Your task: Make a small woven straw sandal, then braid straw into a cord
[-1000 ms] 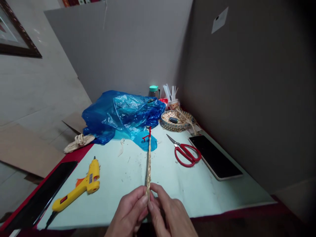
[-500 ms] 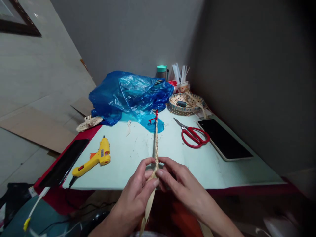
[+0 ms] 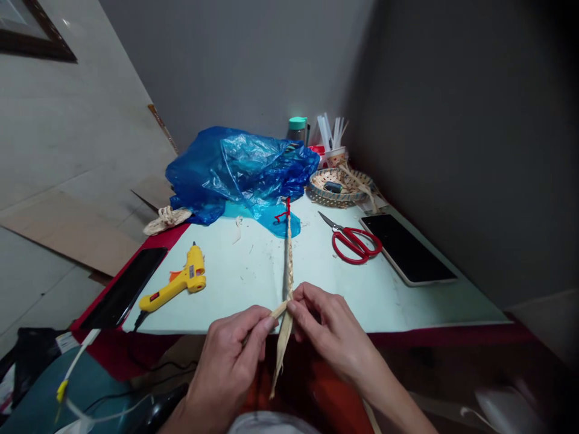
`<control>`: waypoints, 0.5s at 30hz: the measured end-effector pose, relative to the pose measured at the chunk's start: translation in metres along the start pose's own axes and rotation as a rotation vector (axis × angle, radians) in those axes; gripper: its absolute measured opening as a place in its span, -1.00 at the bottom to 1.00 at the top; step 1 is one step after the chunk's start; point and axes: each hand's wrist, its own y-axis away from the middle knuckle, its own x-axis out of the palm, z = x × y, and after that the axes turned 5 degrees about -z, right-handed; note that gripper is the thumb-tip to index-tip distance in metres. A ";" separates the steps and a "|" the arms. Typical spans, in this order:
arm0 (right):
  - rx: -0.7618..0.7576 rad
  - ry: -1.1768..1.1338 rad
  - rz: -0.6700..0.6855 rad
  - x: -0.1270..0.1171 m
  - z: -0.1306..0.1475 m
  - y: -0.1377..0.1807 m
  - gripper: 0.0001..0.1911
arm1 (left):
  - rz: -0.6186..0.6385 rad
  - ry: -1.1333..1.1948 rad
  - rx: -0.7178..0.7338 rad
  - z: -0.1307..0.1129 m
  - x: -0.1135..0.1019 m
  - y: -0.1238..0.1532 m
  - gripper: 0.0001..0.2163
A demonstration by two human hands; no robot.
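A pale straw-coloured braid [image 3: 290, 256] runs away from me over the table, its far end bound with red yarn [image 3: 288, 207]. My right hand [image 3: 332, 325] pinches the near end of the braid between thumb and forefinger. Out to the left, my left hand [image 3: 239, 343] is closed on one flat fibre strand [image 3: 279, 310] that comes off the braid. Another loose strand [image 3: 283, 343] hangs down between my hands, past the table's front edge. The fingers of both hands partly hide where the strands cross.
On the left lie a yellow glue gun [image 3: 183, 280] and a black phone [image 3: 129, 289]. Red-handled scissors [image 3: 355, 244] and a tablet [image 3: 407, 250] lie to the right. Behind are a blue plastic bag [image 3: 239, 172], a woven basket [image 3: 316, 196] and a cup of white sticks [image 3: 336, 158].
My left hand has moved left and pulled one strand out sideways from the braid. The other strand now hangs free. My right hand keeps its pinch.
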 end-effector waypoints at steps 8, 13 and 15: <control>0.021 -0.082 -0.020 0.002 -0.003 0.000 -0.76 | -0.263 -0.419 0.553 0.001 0.032 0.017 -0.81; -0.018 -0.107 0.017 -0.003 -0.002 0.001 -0.74 | -0.309 -0.686 0.718 0.000 0.056 0.016 -0.78; -0.013 -0.132 0.033 -0.005 -0.002 0.003 -0.75 | -0.287 -0.653 0.781 -0.002 0.056 0.015 -0.81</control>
